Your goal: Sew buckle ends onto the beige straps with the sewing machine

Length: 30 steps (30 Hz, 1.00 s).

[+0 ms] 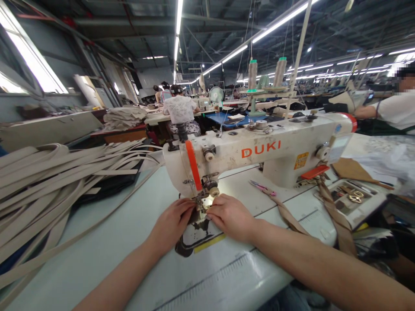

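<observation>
A white sewing machine [227, 147] with orange trim stands on the pale green table [123, 242]. Under its needle area [203, 205], a small lamp lights the plate between my hands. My left hand [173, 222] is closed at the left of the presser foot, fingers together and pointing inward. From the other side my right hand [231, 216] pinches close to the needle, its fingers curled. What either hand grips is hidden behind the fingers or too small to make out. Pink-handled snips [264, 188] lie on the machine bed to the right, beside a tan fabric strip [287, 214].
Many beige straps [48, 181] are heaped at the left, one trailing across the table. A tray [352, 201] with gold scissors sits at the right. Thread cones [253, 75] stand behind the machine. A person [180, 108] sits further back; another person's arm [394, 110] shows at right.
</observation>
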Tool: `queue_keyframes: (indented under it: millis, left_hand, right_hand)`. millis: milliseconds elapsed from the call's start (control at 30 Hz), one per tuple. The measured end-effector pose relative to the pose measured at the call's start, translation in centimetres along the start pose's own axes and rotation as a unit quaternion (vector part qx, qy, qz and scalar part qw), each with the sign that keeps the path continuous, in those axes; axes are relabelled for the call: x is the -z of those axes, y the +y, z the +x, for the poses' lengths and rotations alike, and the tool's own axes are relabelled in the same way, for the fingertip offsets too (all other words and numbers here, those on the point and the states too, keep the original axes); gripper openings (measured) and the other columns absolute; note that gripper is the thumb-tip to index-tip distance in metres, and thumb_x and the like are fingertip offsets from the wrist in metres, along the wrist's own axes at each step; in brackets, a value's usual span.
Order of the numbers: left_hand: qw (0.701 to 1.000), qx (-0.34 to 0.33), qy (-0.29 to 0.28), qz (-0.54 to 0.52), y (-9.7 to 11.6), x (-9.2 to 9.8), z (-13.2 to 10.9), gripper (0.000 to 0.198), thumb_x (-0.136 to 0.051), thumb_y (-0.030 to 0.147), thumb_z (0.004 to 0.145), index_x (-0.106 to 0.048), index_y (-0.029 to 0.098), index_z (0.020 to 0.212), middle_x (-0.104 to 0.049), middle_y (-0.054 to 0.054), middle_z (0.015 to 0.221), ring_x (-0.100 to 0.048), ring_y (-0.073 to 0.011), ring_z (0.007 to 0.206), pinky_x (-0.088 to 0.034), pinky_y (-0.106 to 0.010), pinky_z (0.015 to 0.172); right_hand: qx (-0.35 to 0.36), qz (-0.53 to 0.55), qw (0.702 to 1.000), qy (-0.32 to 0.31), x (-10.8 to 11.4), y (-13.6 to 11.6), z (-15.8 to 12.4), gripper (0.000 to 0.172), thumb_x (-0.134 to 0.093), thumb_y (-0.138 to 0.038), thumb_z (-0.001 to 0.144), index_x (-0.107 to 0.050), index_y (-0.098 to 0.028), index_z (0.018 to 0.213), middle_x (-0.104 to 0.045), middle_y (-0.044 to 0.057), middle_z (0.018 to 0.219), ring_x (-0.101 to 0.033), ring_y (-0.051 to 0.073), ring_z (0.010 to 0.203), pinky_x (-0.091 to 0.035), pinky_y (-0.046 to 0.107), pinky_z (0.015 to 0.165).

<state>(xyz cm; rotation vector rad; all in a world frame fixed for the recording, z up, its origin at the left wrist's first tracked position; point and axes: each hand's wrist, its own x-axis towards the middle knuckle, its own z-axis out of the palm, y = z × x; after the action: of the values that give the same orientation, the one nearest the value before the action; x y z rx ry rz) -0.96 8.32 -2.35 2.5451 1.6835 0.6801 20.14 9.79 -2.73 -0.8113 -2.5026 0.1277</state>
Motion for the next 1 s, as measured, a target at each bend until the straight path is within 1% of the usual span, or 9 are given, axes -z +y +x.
queue_keyframes:
  millis: [100,200,267,367,467,567,633,833,1000]
  left_hand:
    - [1.0,0.002,-0.002,0.013,-0.8,-0.4,2.6,0.034,-0.033,0.023,0.088,-0.066,0.017,0.088,-0.071,-0.008,0.093,-0.065,-0.0226,0.09,-0.054,-0.036,0.082]
    - [0.999,-0.027,-0.021,0.02,-1.0,-0.4,4.8,0.031,-0.035,0.021,0.087,-0.065,0.018,0.092,-0.07,-0.006,0.1,-0.063,-0.0227,0.095,-0.051,-0.035,0.085]
    - [0.998,-0.042,-0.031,0.029,-1.1,0.0,5.1,0.029,-0.038,0.021,0.087,-0.065,0.018,0.096,-0.068,-0.005,0.106,-0.062,-0.0232,0.099,-0.049,-0.035,0.087]
    - [0.997,-0.042,-0.034,0.055,-1.4,1.1,3.4,0.025,-0.042,0.024,0.085,-0.065,0.018,0.093,-0.067,-0.008,0.102,-0.061,-0.0261,0.097,-0.048,-0.04,0.086]
    - [0.996,-0.022,-0.037,0.077,-1.7,2.2,0.0,0.028,-0.042,0.033,0.088,-0.065,0.019,0.083,-0.065,-0.008,0.081,-0.062,-0.0257,0.08,-0.048,-0.04,0.074]
    - [0.996,0.009,-0.035,0.084,-1.6,2.7,-3.0,0.036,-0.038,0.041,0.092,-0.066,0.021,0.095,-0.063,-0.005,0.079,-0.062,-0.0229,0.076,-0.047,-0.035,0.068]
    - [0.995,0.024,-0.039,0.086,-1.4,2.8,-4.0,0.039,-0.036,0.043,0.093,-0.067,0.023,0.105,-0.062,-0.004,0.084,-0.063,-0.0207,0.076,-0.047,-0.032,0.067]
    - [0.99,-0.001,-0.048,0.132,-0.9,2.9,-4.2,0.046,-0.028,0.042,0.095,-0.064,0.027,0.118,-0.063,-0.006,0.094,-0.063,-0.0205,0.073,-0.048,-0.033,0.065]
    - [0.994,-0.044,-0.032,0.092,-0.9,2.7,-3.9,0.043,-0.031,0.037,0.094,-0.069,0.028,0.111,-0.067,-0.007,0.106,-0.063,-0.0237,0.095,-0.052,-0.037,0.082]
  right_hand:
    - [-0.003,0.007,1.0,0.024,0.0,0.3,-0.1,0.023,-0.047,-0.024,0.092,-0.065,-0.016,0.08,-0.062,0.005,0.081,-0.05,0.018,0.08,-0.04,0.029,0.075]
    - [-0.003,0.014,0.999,0.051,-0.1,0.7,-0.1,0.021,-0.048,-0.023,0.092,-0.065,-0.017,0.081,-0.062,0.005,0.08,-0.05,0.017,0.079,-0.039,0.028,0.074]
    - [-0.004,0.014,0.998,0.059,-0.2,0.9,-0.2,0.021,-0.048,-0.023,0.091,-0.064,-0.017,0.08,-0.061,0.005,0.079,-0.05,0.017,0.079,-0.039,0.028,0.073]
    - [-0.003,0.009,0.999,0.052,-0.1,1.1,-0.3,0.023,-0.047,-0.023,0.092,-0.065,-0.017,0.079,-0.061,0.005,0.078,-0.05,0.017,0.079,-0.039,0.028,0.073]
    - [0.002,0.011,0.999,0.038,0.1,0.8,-0.3,0.024,-0.045,-0.023,0.092,-0.065,-0.017,0.081,-0.061,0.005,0.079,-0.051,0.018,0.08,-0.04,0.029,0.074]
    - [0.026,0.015,1.0,0.006,0.1,0.3,-0.1,0.022,-0.045,-0.024,0.093,-0.066,-0.016,0.096,-0.063,0.006,0.086,-0.052,0.018,0.083,-0.04,0.029,0.078]
    - [0.042,-0.003,0.999,-0.02,0.1,0.0,0.1,0.023,-0.047,-0.026,0.093,-0.064,-0.016,0.104,-0.063,0.007,0.09,-0.052,0.019,0.085,-0.041,0.03,0.08]
    - [0.051,-0.068,0.995,-0.045,0.1,-0.4,0.2,0.024,-0.046,-0.027,0.093,-0.065,-0.016,0.105,-0.063,0.006,0.09,-0.051,0.02,0.084,-0.04,0.031,0.079]
    - [0.06,-0.084,0.994,-0.039,0.2,-0.6,0.1,0.022,-0.047,-0.024,0.093,-0.065,-0.015,0.099,-0.063,0.007,0.087,-0.051,0.02,0.082,-0.04,0.031,0.077]
